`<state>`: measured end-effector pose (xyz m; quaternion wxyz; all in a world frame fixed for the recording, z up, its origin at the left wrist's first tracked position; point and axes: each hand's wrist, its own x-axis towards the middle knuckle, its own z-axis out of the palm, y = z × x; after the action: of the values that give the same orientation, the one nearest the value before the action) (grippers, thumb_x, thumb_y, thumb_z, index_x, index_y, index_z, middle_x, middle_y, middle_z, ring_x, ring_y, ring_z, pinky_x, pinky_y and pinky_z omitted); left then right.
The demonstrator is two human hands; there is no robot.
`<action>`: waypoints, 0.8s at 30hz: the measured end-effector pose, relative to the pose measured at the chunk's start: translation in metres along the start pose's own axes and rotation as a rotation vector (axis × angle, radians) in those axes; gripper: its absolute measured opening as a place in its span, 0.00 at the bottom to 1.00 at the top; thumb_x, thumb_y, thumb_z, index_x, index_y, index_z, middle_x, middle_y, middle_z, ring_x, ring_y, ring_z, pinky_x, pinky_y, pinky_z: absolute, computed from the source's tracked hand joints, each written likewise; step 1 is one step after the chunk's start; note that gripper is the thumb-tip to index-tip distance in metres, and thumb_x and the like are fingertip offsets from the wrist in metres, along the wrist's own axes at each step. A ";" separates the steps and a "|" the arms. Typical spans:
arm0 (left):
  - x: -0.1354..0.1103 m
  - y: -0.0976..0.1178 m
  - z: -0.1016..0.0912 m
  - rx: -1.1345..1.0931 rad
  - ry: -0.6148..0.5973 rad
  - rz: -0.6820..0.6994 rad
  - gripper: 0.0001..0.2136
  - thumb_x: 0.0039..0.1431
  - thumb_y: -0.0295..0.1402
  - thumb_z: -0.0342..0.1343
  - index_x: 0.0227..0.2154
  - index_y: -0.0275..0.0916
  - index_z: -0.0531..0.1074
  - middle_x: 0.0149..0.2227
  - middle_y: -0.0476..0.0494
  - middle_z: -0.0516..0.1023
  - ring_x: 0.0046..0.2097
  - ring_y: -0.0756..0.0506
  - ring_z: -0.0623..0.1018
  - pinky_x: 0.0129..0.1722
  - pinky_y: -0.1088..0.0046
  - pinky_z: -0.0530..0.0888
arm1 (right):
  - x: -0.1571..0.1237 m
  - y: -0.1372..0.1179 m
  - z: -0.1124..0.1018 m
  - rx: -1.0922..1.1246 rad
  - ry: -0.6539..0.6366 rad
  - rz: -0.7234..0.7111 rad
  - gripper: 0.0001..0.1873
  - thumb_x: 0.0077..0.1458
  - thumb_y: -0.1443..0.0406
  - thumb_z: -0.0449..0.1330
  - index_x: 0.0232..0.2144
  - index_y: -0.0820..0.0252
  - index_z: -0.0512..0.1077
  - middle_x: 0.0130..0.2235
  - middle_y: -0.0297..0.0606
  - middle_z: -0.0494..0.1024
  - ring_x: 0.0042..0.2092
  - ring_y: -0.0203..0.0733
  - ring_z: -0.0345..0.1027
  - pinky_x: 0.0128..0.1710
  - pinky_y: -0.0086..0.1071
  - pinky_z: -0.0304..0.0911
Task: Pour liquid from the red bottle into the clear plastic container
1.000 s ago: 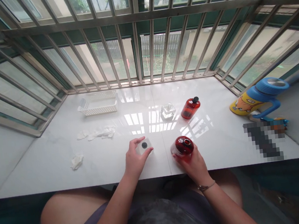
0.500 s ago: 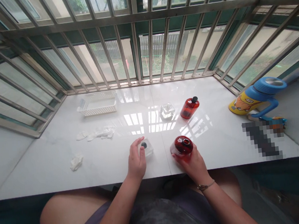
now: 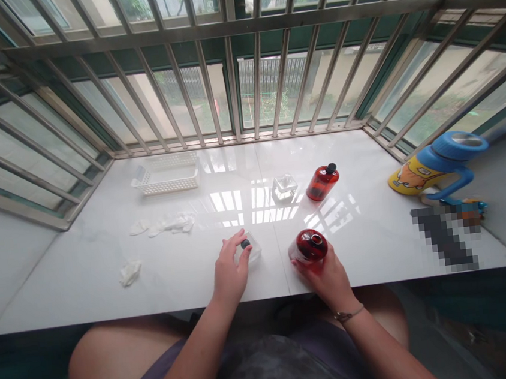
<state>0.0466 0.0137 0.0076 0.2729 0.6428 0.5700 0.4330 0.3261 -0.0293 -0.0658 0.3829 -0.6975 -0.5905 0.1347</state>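
My left hand [image 3: 230, 264] grips a small clear square glass bottle [image 3: 253, 249] with a black cap, its fingers wrapped over the bottle's near side. My right hand [image 3: 325, 272] holds an uncapped red glass bottle [image 3: 308, 247] upright on the white stone sill [image 3: 86, 279], and the fingers hide its lower part. Farther back stand a capped red bottle [image 3: 323, 183] and a clear square glass piece [image 3: 285, 187].
A white plastic basket [image 3: 167, 177] sits at the back left, with crumpled white tissue [image 3: 163, 226] in front of it and another piece [image 3: 130, 273] nearer me. A blue and yellow cup [image 3: 435, 161] stands at right beside a pixelated object [image 3: 443, 239]. Metal window bars run behind the sill.
My left hand has closed over the small clear bottle from its side, and the black cap has shifted slightly. My right hand and the red bottle have not visibly moved.
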 end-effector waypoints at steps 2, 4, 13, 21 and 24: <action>-0.002 -0.003 -0.001 0.036 -0.032 0.057 0.12 0.77 0.40 0.53 0.57 0.50 0.76 0.67 0.43 0.79 0.68 0.38 0.78 0.79 0.43 0.56 | 0.000 -0.001 0.000 -0.002 -0.010 0.006 0.54 0.54 0.35 0.69 0.70 0.61 0.62 0.58 0.56 0.81 0.56 0.65 0.79 0.52 0.54 0.77; -0.002 -0.003 -0.003 0.042 -0.051 0.046 0.14 0.77 0.41 0.53 0.60 0.50 0.72 0.67 0.41 0.79 0.70 0.37 0.76 0.78 0.42 0.59 | 0.000 -0.001 -0.001 -0.002 -0.019 0.013 0.54 0.54 0.35 0.68 0.70 0.60 0.62 0.58 0.56 0.80 0.56 0.65 0.79 0.52 0.54 0.76; 0.009 0.012 0.001 -0.012 0.069 -0.150 0.20 0.60 0.44 0.74 0.37 0.48 0.65 0.58 0.41 0.86 0.63 0.31 0.83 0.73 0.36 0.64 | 0.000 -0.001 -0.001 0.000 -0.028 0.017 0.55 0.54 0.35 0.68 0.70 0.60 0.61 0.59 0.57 0.79 0.57 0.66 0.78 0.53 0.55 0.76; 0.005 0.001 -0.003 -0.036 0.009 -0.095 0.08 0.69 0.44 0.66 0.43 0.48 0.76 0.63 0.42 0.83 0.62 0.32 0.83 0.78 0.34 0.53 | 0.000 -0.001 -0.001 -0.002 -0.021 0.021 0.55 0.54 0.34 0.68 0.70 0.61 0.61 0.58 0.57 0.80 0.57 0.66 0.78 0.53 0.55 0.75; 0.003 0.000 -0.008 -0.012 -0.049 -0.043 0.10 0.72 0.44 0.61 0.51 0.51 0.79 0.67 0.43 0.79 0.56 0.36 0.87 0.79 0.37 0.55 | 0.000 -0.002 -0.001 -0.003 -0.022 0.017 0.54 0.54 0.35 0.68 0.70 0.60 0.61 0.58 0.56 0.80 0.56 0.66 0.79 0.53 0.55 0.76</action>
<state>0.0391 0.0158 0.0123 0.2999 0.6389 0.5743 0.4147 0.3255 -0.0294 -0.0640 0.3742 -0.7014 -0.5891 0.1447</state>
